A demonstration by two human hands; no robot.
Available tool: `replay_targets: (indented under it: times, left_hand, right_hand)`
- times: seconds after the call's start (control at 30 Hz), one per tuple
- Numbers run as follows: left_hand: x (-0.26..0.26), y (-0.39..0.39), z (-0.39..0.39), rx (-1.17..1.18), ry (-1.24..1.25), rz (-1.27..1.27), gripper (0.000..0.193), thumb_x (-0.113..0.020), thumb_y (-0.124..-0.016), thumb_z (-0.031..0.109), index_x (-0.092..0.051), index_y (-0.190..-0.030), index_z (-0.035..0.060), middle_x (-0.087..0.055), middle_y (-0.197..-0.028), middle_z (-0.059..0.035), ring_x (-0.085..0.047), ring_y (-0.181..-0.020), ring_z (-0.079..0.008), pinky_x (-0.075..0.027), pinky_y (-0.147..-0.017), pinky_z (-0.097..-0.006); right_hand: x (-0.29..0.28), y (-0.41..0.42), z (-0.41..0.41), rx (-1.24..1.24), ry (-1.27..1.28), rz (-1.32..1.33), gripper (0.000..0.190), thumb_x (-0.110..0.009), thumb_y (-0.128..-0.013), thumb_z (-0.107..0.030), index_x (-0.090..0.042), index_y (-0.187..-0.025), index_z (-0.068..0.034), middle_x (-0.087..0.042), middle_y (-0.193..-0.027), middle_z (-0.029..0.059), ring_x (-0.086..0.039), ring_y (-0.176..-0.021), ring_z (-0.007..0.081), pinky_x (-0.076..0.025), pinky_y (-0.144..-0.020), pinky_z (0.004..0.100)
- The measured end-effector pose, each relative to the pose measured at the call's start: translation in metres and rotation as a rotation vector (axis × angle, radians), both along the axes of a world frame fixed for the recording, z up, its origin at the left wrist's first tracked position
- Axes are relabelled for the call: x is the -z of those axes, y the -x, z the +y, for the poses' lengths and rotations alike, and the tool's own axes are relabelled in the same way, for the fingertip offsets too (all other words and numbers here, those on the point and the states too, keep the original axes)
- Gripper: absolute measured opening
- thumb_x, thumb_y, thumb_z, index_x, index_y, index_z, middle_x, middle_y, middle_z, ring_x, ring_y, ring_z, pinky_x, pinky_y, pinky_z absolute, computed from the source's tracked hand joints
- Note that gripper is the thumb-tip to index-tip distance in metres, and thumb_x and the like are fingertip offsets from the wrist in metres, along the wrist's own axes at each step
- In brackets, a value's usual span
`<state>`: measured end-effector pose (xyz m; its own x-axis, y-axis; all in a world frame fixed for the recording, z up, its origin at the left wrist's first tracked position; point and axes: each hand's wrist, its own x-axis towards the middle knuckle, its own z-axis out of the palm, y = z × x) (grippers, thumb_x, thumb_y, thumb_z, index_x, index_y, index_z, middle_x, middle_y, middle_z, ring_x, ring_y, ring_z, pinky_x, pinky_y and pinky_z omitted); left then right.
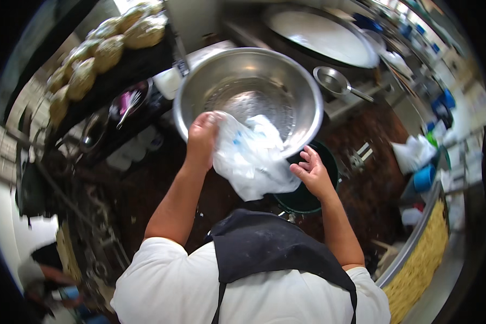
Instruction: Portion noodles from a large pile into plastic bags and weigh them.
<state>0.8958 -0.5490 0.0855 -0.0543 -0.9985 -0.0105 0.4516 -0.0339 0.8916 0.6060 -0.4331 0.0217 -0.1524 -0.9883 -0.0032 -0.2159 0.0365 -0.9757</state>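
Note:
My left hand grips the top of a thin white plastic bag with faint blue print. The bag hangs limp over the near rim of a large stainless steel bowl. Inside the bowl, the metal looks wet or shiny at the bottom. Just right of the bag is my right hand, its fingers apart and holding nothing. It hovers beside the bowl's near right rim, above a dark green bucket that the bag and bowl partly cover.
A steel strainer lies right of the bowl, below a wide pan of white liquid. Plastic-wrapped bundles line a dark shelf at left, above a bowl with a whisk. A tray of yellow food stands at right; another person is lower left.

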Motion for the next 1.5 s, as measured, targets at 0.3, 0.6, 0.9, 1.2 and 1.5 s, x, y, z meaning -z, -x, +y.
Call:
replay_targets:
  times: [0.3,0.6,0.9,1.2,1.5]
  left_hand:
    - [0.011,0.145,0.047,0.822,0.823,-0.653,0.016,-0.068,-0.086,0.018,-0.072,-0.1,0.0094,-0.07,-0.086,-0.0171,-0.069,-0.081,-0.0361,-0.054,-0.071,-0.0428]
    - [0.048,0.237,0.001,0.766,1.05,-1.054,0.033,-0.065,-0.07,0.0,-0.069,-0.101,0.0104,-0.065,-0.101,-0.0143,-0.063,-0.099,-0.0367,-0.052,-0.085,-0.045]
    - [0.036,0.377,0.106,1.039,0.766,-0.833,0.023,-0.078,-0.077,0.017,-0.066,-0.09,0.0018,-0.064,-0.071,-0.005,-0.061,-0.065,-0.0149,-0.048,-0.06,-0.0301]
    - [0.04,0.489,0.196,1.633,-0.378,-0.104,0.03,-0.055,-0.095,0.007,-0.057,-0.124,0.0012,-0.066,-0.115,-0.0117,-0.065,-0.105,-0.0241,-0.053,-0.092,-0.039]
    - [0.076,0.648,0.24,1.724,0.143,-0.5,0.024,-0.062,-0.094,0.019,-0.068,-0.108,0.0011,-0.071,-0.095,-0.0039,-0.065,-0.088,-0.0159,-0.05,-0.08,-0.0301]
  right_hand:
    - [-0.053,0.007,0.036,-0.002,-0.025,0.411,0.054,-0.075,-0.08,-0.017,-0.06,-0.13,-0.004,-0.069,-0.115,0.0136,-0.066,-0.108,0.0252,-0.05,-0.094,0.0352]
    - [-0.015,0.059,0.203,1.016,-0.054,0.029,0.02,-0.066,-0.083,0.003,-0.068,-0.103,0.0,-0.069,-0.085,0.0039,-0.061,-0.076,0.009,-0.05,-0.071,0.0254]
    - [0.024,0.098,0.353,1.26,-0.147,0.068,0.018,-0.072,-0.086,-0.01,-0.069,-0.101,-0.001,-0.071,-0.087,0.0053,-0.063,-0.073,0.0125,-0.049,-0.069,0.0275]
    - [0.005,0.141,0.455,1.384,0.293,-0.743,0.015,-0.062,-0.096,-0.017,-0.065,-0.103,-0.005,-0.065,-0.082,0.0027,-0.063,-0.077,0.0132,-0.052,-0.076,0.0287]
    - [-0.01,0.257,0.498,1.588,0.683,-1.088,0.017,-0.062,-0.096,-0.017,-0.066,-0.106,-0.004,-0.068,-0.093,0.0036,-0.065,-0.085,0.0155,-0.054,-0.079,0.0319]
